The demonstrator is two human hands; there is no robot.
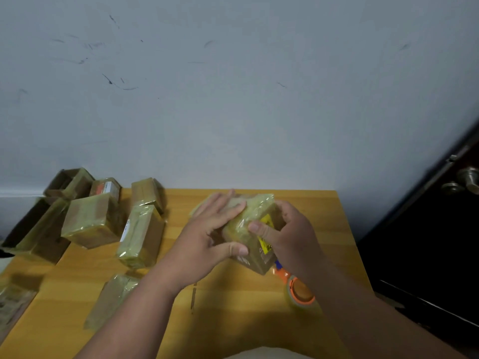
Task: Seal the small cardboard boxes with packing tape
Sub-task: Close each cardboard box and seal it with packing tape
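- Nearest on the yellow wooden surface (233,301) lies the orange-cored roll of clear packing tape (300,294), beside the right forearm.
- Above it, the small brown cardboard box wrapped in glossy tape (248,229) is gripped between both hands: left hand (207,237) flat on top, thumb underneath; right hand (287,234) pinching the side.
- Press firmly outward from the centre, I judge, to flatten wrinkles and bubbles.
- Farther left, taped cardboard boxes (90,218) sit piled together.

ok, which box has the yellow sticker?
The box held in both hands, left hand and right hand, at table centre; the taped boxes at left show none.
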